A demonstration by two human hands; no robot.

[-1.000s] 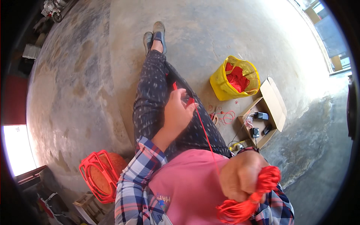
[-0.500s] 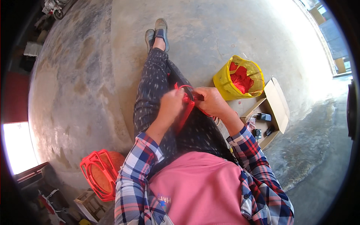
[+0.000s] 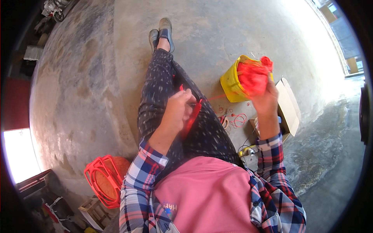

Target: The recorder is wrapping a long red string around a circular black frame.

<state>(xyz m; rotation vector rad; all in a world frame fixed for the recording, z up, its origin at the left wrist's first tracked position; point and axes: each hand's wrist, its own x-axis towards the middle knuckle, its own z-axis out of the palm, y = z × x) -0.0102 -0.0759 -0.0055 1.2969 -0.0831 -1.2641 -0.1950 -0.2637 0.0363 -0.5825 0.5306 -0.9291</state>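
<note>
My left hand (image 3: pixel 180 110) is closed above my thighs on a narrow red knitted piece (image 3: pixel 191 123) that hangs along the dark, patterned trousers. A small red tip (image 3: pixel 181 88) sticks out past the fingers; its kind is not clear. My right hand (image 3: pixel 267 97) grips a blurred bundle of red yarn (image 3: pixel 253 77) at the mouth of a yellow basket (image 3: pixel 230 83). A thin red strand (image 3: pixel 219 96) runs from near the knitted piece toward the bundle. How much yarn lies inside the basket is hidden.
Scissors (image 3: pixel 225 122) and loops of red cord (image 3: pixel 239 121) lie on the floor right of my legs. Behind my right forearm stands an open cardboard box (image 3: pixel 288 106). A red plastic stool (image 3: pixel 101 181) and a wooden stool (image 3: pixel 93 211) are at the lower left.
My right hand has left the knitted piece, moved right to the basket and taken hold of the yarn bundle, raising it. My left hand stays over my lap with the knitted piece.
</note>
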